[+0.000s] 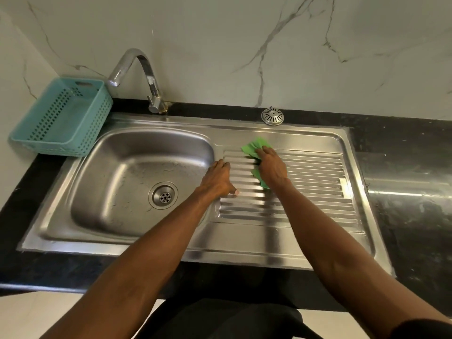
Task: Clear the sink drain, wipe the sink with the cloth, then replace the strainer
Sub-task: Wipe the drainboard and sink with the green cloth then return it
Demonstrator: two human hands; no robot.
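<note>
A steel sink point(137, 152) with a ribbed drainboard point(315, 182) on its right is set in a black counter. The drain point(163, 195) in the basin floor is uncovered. The round metal strainer point(272, 116) lies on the counter behind the drainboard. My right hand point(272, 167) presses a green cloth point(254, 145) onto the ribs at the drainboard's far left part. Part of the cloth is hidden under the hand. My left hand point(219, 178) rests flat on the rim between basin and drainboard, fingers straight, holding nothing.
A chrome tap point(137, 77) arches over the basin's back edge. A teal plastic basket point(62, 116) stands at the back left against the marble wall. Black counter point(403, 192) stretches to the right of the drainboard. Water drops lie on the basin floor.
</note>
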